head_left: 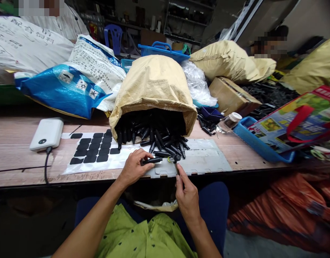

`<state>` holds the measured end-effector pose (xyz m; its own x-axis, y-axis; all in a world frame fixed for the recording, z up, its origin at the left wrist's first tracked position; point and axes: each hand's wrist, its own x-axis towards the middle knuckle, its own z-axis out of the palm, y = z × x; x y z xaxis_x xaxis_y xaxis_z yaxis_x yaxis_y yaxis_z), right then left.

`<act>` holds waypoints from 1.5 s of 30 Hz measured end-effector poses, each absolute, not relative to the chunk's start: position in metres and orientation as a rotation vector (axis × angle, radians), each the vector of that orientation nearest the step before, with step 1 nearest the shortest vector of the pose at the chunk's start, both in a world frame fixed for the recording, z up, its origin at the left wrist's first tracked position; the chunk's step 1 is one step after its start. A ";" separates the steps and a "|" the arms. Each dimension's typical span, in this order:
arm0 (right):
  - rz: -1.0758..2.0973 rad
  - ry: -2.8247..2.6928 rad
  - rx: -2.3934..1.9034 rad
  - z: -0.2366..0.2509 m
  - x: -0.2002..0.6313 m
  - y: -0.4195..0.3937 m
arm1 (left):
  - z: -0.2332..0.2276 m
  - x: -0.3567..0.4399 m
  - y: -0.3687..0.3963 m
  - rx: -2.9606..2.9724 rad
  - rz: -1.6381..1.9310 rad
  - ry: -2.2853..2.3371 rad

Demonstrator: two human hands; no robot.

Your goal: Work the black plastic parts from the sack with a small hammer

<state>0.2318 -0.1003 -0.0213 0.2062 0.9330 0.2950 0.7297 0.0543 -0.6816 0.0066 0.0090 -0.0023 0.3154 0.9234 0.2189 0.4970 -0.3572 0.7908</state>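
At lower centre, the left hand [132, 166] pinches a black rod [152, 161] lying horizontally, its tip pointing right toward the right hand [186, 195], which pinches a thin tool [177, 167].

A small workshop for hand assembly: a wooden bench [17, 143] crowded with a woven sack [154, 86] spilling black plastic parts [154, 138], more sacks, cartons and metal shelving [186, 21] at the frame's top.

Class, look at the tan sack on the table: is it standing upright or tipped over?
Tipped over. The tan sack lies on its side on the table, its open mouth facing the person, with black parts spilling out.
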 end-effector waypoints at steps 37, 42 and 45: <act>0.398 -1.505 -1.656 -0.010 0.225 -0.099 | -0.006 0.009 0.007 2.093 0.850 1.310; 0.444 -1.616 -1.592 0.007 0.208 -0.102 | -0.004 0.010 0.007 2.095 0.851 1.312; 0.443 -1.676 -1.615 0.011 0.202 -0.105 | -0.004 0.010 0.006 2.099 0.851 1.324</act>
<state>0.2020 -0.1050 0.0110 0.0815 0.9579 0.2753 0.6969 0.1427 -0.7028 0.0105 0.0061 -0.0037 0.3274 0.9151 0.2353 0.5943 -0.3930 0.7017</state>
